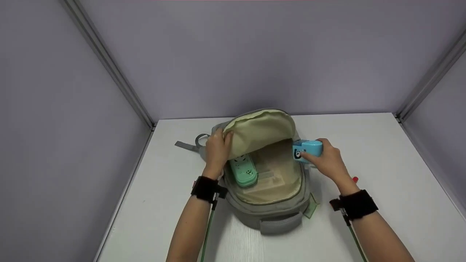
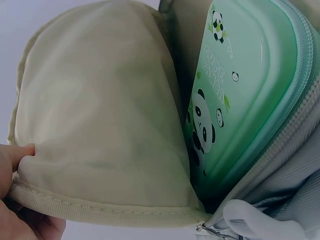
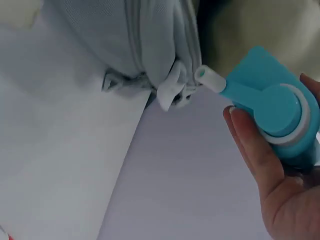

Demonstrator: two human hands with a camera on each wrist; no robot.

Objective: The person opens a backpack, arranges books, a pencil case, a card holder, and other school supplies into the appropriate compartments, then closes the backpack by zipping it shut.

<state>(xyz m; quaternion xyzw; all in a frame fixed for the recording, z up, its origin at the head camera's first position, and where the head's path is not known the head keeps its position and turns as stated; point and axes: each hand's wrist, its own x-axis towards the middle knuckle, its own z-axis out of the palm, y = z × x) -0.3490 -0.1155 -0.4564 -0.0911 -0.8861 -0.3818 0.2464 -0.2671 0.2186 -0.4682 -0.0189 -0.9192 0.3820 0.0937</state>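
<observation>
A grey backpack (image 1: 271, 209) lies on the table with its main pocket open, showing a cream lining. My left hand (image 1: 217, 147) pinches the edge of the flap (image 2: 100, 115) and holds it raised. Inside, at the left of the pocket, is a green pencil case (image 1: 244, 171) with panda pictures; the flap covers its upper end. My right hand (image 1: 329, 160) grips a blue crank pencil sharpener (image 1: 312, 147) above the backpack's right edge. The sharpener's crank (image 3: 245, 95) with its white knob faces the right wrist camera.
A grey strap (image 1: 186, 146) extends left from the backpack. At its lower right a green tag (image 1: 311, 206) lies on the white table (image 1: 156, 211). A small red item (image 1: 355, 179) shows beside the right wrist. Grey panels (image 1: 255, 58) stand behind and at both sides.
</observation>
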